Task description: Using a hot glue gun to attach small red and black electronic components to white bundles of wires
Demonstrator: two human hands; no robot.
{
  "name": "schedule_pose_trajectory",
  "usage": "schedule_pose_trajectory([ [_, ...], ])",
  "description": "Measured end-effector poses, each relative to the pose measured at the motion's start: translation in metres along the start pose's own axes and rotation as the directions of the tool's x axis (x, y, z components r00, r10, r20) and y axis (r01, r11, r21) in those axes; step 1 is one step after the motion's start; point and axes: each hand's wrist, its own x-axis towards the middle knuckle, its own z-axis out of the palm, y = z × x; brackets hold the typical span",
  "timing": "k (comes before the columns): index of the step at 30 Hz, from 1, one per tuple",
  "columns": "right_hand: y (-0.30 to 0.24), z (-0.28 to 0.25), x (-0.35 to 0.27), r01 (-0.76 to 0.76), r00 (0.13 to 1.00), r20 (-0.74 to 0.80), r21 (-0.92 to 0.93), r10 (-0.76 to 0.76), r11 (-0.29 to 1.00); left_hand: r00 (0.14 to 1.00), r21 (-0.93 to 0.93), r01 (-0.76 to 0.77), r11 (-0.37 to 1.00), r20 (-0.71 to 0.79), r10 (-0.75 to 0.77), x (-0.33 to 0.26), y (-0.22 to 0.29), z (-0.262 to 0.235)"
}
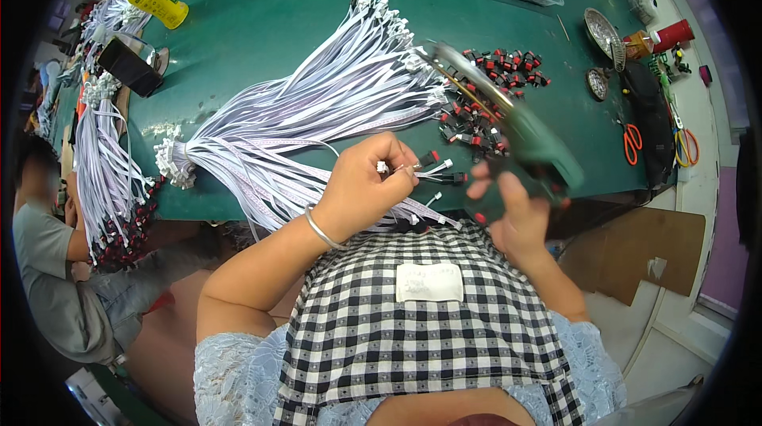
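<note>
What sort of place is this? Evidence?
Likely a cable-assembly workshop. A large bundle of white cables fans across a green table, with loose red-and-black connectors piled beside it, and the right hand grips a green handheld tool.

Can't read a single word here tbh. Faint scribbles on the white rectangular patch [429, 282] of the black-and-white checked fabric apron [357, 323], tiny markings on the yellow plastic bottle [159, 1], all too blurry.
</note>
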Motion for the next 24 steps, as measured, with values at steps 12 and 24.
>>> schedule_pose_trajectory([
  [12, -0.002, 0.039, 0.025, -0.145, 0.987, -0.025, 0.262, 0.157, 0.954, 0.995, -0.077, -0.048, 0.996, 0.079, 0.054, -0.001, 0.0, -0.001],
  [24, -0.004, 0.042, 0.022, -0.117, 0.991, -0.039, 0.203, 0.127, 0.972, 0.982, -0.004, -0.139, 0.99, 0.127, 0.138, 0.002, 0.002, -0.01],
])
